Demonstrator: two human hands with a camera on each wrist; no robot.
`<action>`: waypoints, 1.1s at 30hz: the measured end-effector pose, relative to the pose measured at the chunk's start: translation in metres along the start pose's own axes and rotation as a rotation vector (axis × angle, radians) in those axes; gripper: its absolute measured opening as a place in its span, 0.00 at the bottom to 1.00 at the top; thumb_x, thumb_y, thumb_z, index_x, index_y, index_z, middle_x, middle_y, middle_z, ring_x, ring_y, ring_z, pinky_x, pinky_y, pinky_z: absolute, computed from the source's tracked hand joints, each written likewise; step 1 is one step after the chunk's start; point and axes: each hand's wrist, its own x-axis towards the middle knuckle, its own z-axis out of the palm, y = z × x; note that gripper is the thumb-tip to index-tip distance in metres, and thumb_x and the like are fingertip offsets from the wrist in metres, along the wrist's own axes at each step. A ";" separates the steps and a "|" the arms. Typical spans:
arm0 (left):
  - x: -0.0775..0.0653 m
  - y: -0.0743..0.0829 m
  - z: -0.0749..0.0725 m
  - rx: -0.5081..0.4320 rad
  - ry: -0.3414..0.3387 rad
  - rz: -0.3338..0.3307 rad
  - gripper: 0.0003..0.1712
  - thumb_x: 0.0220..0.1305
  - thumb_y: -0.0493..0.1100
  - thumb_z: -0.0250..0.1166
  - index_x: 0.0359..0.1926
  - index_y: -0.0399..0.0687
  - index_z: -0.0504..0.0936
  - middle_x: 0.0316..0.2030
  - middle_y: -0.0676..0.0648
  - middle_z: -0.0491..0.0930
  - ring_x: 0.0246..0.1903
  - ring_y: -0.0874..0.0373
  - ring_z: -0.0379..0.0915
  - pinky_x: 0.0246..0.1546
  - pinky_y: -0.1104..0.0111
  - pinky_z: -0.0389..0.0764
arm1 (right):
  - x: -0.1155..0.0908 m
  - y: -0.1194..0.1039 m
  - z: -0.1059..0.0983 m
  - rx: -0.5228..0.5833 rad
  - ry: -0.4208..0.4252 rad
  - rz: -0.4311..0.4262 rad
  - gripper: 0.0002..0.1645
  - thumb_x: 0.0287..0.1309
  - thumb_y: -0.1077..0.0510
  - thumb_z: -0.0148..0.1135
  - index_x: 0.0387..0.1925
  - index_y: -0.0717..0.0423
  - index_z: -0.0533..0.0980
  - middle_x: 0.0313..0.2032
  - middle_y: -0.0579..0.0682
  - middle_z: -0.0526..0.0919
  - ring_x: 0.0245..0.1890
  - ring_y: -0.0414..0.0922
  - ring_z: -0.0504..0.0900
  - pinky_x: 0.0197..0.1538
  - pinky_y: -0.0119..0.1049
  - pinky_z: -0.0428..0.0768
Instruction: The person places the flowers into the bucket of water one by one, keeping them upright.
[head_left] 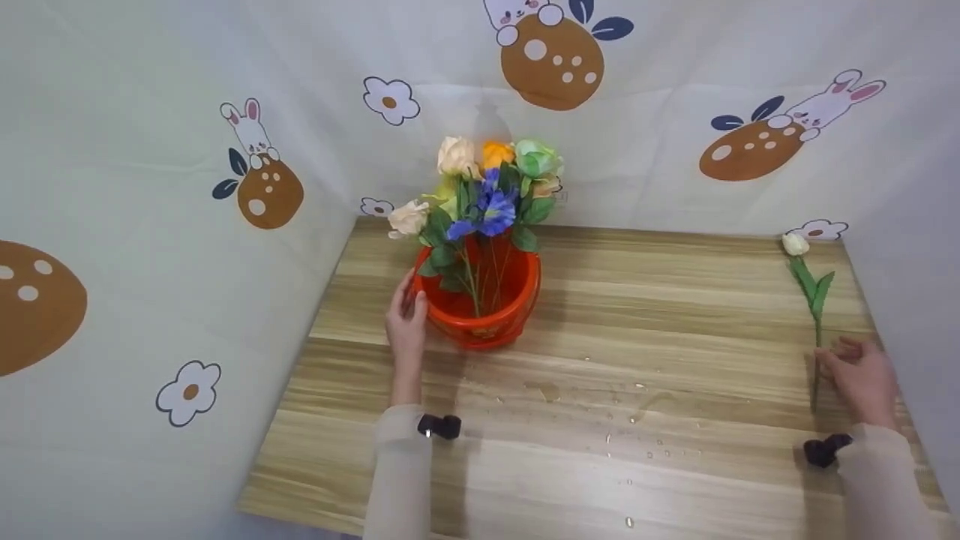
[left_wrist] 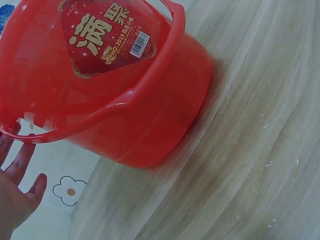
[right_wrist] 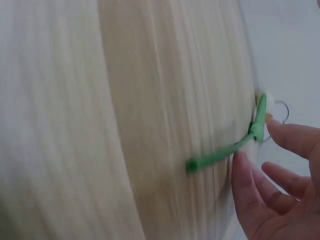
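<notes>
An orange-red bucket stands on the table, holding several artificial flowers: pale roses, an orange flower, a green rose and a blue flower. My left hand rests against the bucket's left side, fingers extended near the rim and handle. At the right, a white tulip with a green stem points away from me. Beside that stem is my right hand. Its thumb and index finger stand apart around the stem in the right wrist view, the index tip appearing to touch it.
The wood-grain table bears scattered water drops in front and at its middle. Pale cloth with printed rabbits and flowers borders its back and sides. Black wrist mounts sit on both sleeves.
</notes>
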 end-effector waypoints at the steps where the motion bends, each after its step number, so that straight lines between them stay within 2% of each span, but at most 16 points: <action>1: 0.000 0.000 0.000 -0.002 0.001 -0.003 0.25 0.69 0.33 0.60 0.65 0.33 0.73 0.64 0.33 0.74 0.62 0.44 0.73 0.56 0.83 0.74 | 0.002 -0.003 0.003 0.037 -0.023 -0.002 0.44 0.69 0.48 0.56 0.70 0.77 0.56 0.43 0.53 0.81 0.30 0.19 0.74 0.35 0.19 0.81; 4: 0.000 0.001 0.001 0.009 0.003 0.003 0.25 0.69 0.33 0.60 0.65 0.33 0.73 0.63 0.32 0.75 0.62 0.43 0.73 0.55 0.83 0.74 | 0.007 -0.010 0.013 0.147 -0.094 0.010 0.43 0.69 0.50 0.58 0.69 0.79 0.56 0.31 0.31 0.78 0.29 0.23 0.80 0.37 0.22 0.84; 7: 0.000 0.001 0.001 0.010 0.001 0.008 0.25 0.69 0.34 0.60 0.65 0.33 0.73 0.64 0.33 0.75 0.62 0.42 0.73 0.55 0.83 0.74 | 0.012 -0.016 0.018 0.228 -0.128 0.046 0.44 0.68 0.50 0.59 0.70 0.78 0.56 0.27 0.24 0.77 0.29 0.24 0.82 0.37 0.22 0.85; 11: 0.000 0.000 0.001 -0.010 0.002 0.007 0.25 0.69 0.33 0.60 0.65 0.33 0.73 0.64 0.34 0.74 0.63 0.41 0.72 0.55 0.84 0.74 | 0.020 -0.021 0.022 0.272 -0.094 0.050 0.41 0.67 0.53 0.60 0.68 0.79 0.57 0.25 0.26 0.79 0.27 0.26 0.83 0.36 0.23 0.85; 13: 0.000 0.000 0.001 -0.019 0.004 0.010 0.25 0.68 0.33 0.59 0.65 0.33 0.73 0.64 0.33 0.74 0.62 0.41 0.72 0.55 0.84 0.74 | 0.026 -0.023 0.025 0.242 -0.055 0.032 0.38 0.67 0.55 0.60 0.67 0.78 0.60 0.24 0.27 0.78 0.25 0.26 0.83 0.35 0.23 0.85; 16: -0.001 0.001 0.001 -0.021 0.008 0.013 0.25 0.68 0.32 0.59 0.65 0.31 0.73 0.64 0.32 0.74 0.61 0.42 0.73 0.55 0.83 0.75 | 0.033 -0.027 0.030 0.147 -0.001 0.031 0.31 0.66 0.56 0.61 0.60 0.75 0.67 0.22 0.29 0.77 0.22 0.26 0.81 0.31 0.24 0.85; 20: -0.002 0.001 -0.001 0.004 0.021 -0.010 0.25 0.68 0.32 0.59 0.65 0.32 0.73 0.63 0.32 0.75 0.59 0.48 0.75 0.55 0.83 0.75 | 0.037 -0.035 0.031 -0.011 0.004 0.045 0.22 0.66 0.57 0.59 0.51 0.73 0.73 0.22 0.34 0.78 0.19 0.26 0.79 0.27 0.23 0.82; 24: 0.003 -0.015 -0.002 0.017 0.043 -0.027 0.25 0.68 0.33 0.59 0.66 0.34 0.73 0.64 0.33 0.75 0.58 0.50 0.75 0.55 0.83 0.75 | 0.039 -0.043 0.033 -0.138 0.016 0.037 0.24 0.65 0.55 0.59 0.50 0.74 0.74 0.25 0.45 0.83 0.19 0.28 0.76 0.24 0.23 0.77; 27: 0.009 -0.026 -0.001 0.008 0.046 -0.022 0.25 0.69 0.33 0.59 0.66 0.36 0.73 0.64 0.34 0.74 0.60 0.49 0.74 0.56 0.82 0.74 | 0.039 -0.046 0.034 -0.169 0.015 0.031 0.25 0.64 0.55 0.61 0.50 0.75 0.74 0.29 0.51 0.85 0.20 0.29 0.75 0.24 0.24 0.77; 29: 0.010 -0.028 0.000 0.007 0.045 -0.020 0.25 0.69 0.34 0.59 0.66 0.38 0.74 0.65 0.35 0.75 0.61 0.49 0.74 0.57 0.82 0.74 | 0.039 -0.047 0.034 -0.157 0.004 0.043 0.23 0.64 0.57 0.60 0.49 0.75 0.75 0.28 0.50 0.85 0.20 0.29 0.76 0.24 0.24 0.78; 33: 0.009 -0.029 0.001 0.010 0.047 -0.025 0.25 0.70 0.35 0.60 0.66 0.41 0.75 0.64 0.37 0.75 0.61 0.50 0.74 0.57 0.82 0.75 | 0.038 -0.047 0.032 -0.095 -0.009 0.091 0.23 0.62 0.56 0.60 0.49 0.74 0.76 0.20 0.38 0.81 0.19 0.29 0.77 0.24 0.25 0.78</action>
